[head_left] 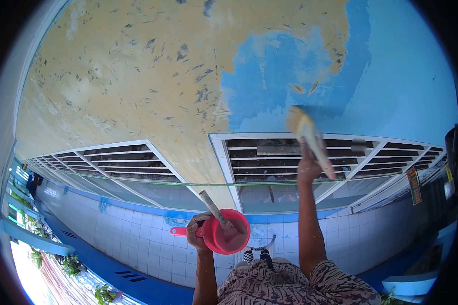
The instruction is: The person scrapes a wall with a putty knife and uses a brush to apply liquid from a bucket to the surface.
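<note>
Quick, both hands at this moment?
Left hand: closed on the red dipper.
Right hand: closed on the wide brush, motion-blurred.

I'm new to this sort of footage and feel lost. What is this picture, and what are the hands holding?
There is no robot here: a person is using two bare hands. The one picture comes from a camera on their head, so the round edge is just its wide lens. The left hand holds a pink cup with a long-handled tool standing in it. The right hand holds a wide brush, blurred, near the wall, which is part tan, part blue. Below are barred windows and a tiled floor.
</note>
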Motion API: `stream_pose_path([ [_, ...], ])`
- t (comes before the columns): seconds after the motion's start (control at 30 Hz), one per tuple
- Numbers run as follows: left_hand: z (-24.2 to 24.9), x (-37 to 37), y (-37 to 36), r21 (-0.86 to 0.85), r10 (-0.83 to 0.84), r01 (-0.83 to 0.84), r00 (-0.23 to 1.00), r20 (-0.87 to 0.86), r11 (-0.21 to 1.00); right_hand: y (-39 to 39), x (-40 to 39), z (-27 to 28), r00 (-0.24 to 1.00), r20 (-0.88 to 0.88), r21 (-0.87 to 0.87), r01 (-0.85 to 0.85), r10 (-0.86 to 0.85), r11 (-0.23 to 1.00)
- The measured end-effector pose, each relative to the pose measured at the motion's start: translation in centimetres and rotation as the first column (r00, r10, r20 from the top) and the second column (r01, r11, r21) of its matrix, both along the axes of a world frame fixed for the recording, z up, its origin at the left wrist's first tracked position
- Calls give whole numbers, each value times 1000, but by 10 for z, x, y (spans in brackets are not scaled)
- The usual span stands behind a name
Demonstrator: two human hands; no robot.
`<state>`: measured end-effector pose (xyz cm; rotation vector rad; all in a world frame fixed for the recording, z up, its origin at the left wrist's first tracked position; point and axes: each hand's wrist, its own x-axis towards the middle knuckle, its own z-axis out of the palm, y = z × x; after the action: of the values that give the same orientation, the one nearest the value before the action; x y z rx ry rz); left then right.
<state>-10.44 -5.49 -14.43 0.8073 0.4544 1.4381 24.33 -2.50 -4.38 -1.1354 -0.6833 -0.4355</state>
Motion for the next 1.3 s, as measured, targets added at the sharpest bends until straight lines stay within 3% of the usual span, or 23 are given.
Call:
stream_pose_path([
  [0.07,-3,-13,-5,-20,40,-41,999,-26,999,-27,29,6,979,-104,1,178,-177,984],
  [0.1,-2,-17,-5,-35,70,-72,996,-47,997,-26,29,4,981,-103,0,168,-167,986],
  [0.17,1,-22,-7,-38,76,-77,997,-30,996,-28,26,-2,943,-77,-19,322,-322,947],
  [0.2,2,-22,-9,-37,73,-73,997,-13,997,-18,12,-5,939,113,-76,333,-324,940],
  [0.3,0,-22,-6,-21,58,-58,998,0,998,32,-52,-22,917,385,32,96,-101,995],
  [0.4,5,-9,-3,-9,24,-24,1000,20,1000,47,-96,-21,884,419,-131,-167,207,977],
  [0.47,3,-4,-4,-15,21,-21,1000,6,1000,45,-90,-16,868,433,-116,-216,245,969],
  [0.53,0,-4,-2,-22,20,-20,1000,-5,1000,25,-53,-6,927,319,-107,-171,197,979],
  [0.6,-7,-8,-4,-29,9,-8,999,41,1000,-3,-12,10,998,-41,-99,-42,38,994],
  [0.73,-17,-15,0,-53,37,-34,998,49,998,-47,62,30,935,-162,98,334,-316,937],
  [0.8,-15,-9,1,-45,19,-16,998,66,999,-46,60,30,925,-130,110,370,-356,922],
  [0.87,-9,-3,5,-27,1,1,997,81,1000,-24,27,33,874,241,-105,456,-422,884],
  [0.93,-4,-1,9,-9,-15,16,996,89,1000,-2,-14,51,874,469,14,132,-123,991],
  [1.0,0,5,10,0,-44,44,996,78,999,16,-43,77,881,426,-22,-218,206,976],
  [1.07,2,10,7,9,-66,65,995,69,998,27,-44,110,874,397,-43,-286,279,957],
  [1.1,2,11,5,-6,-66,66,995,77,998,34,-35,125,905,395,20,-184,161,983],
  [1.13,1,12,4,-17,-64,66,994,88,998,38,-28,142,930,97,214,-368,355,905],
  [1.2,-5,10,2,-12,-52,53,996,74,999,21,6,187,964,116,329,-265,239,906],
  [1.27,-7,9,-1,-16,-34,35,998,57,999,7,16,214,995,94,448,-24,-20,894],
  [1.3,-7,9,-1,-21,-29,31,998,62,999,5,23,214,943,190,376,188,-274,907],
])
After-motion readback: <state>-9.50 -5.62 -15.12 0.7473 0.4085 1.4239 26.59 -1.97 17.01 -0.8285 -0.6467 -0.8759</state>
